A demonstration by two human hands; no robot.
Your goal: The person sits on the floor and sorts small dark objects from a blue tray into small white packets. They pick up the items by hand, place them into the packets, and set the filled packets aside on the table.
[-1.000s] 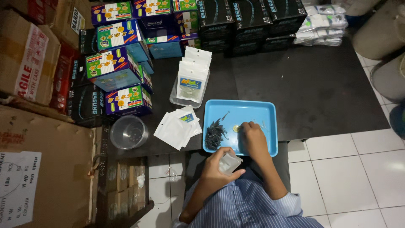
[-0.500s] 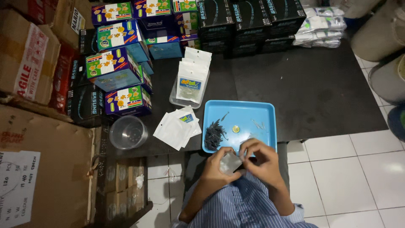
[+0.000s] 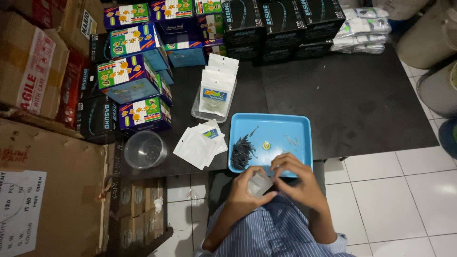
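Here both hands' fingers (image 3: pixel 281 167) pinch one small clear pouch (image 3: pixel 259 184) over the blue tray (image 3: pixel 271 124).

floor: white tiles (image 3: pixel 404 190) | dark low table (image 3: pixel 352 95) | stacked cardboard boxes (image 3: pixel 28 66)

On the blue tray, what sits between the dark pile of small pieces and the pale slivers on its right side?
Head view: on the blue plastic tray, one small round yellowish piece lies between the dark pile of small pieces and the pale slivers; otherwise bare tray.
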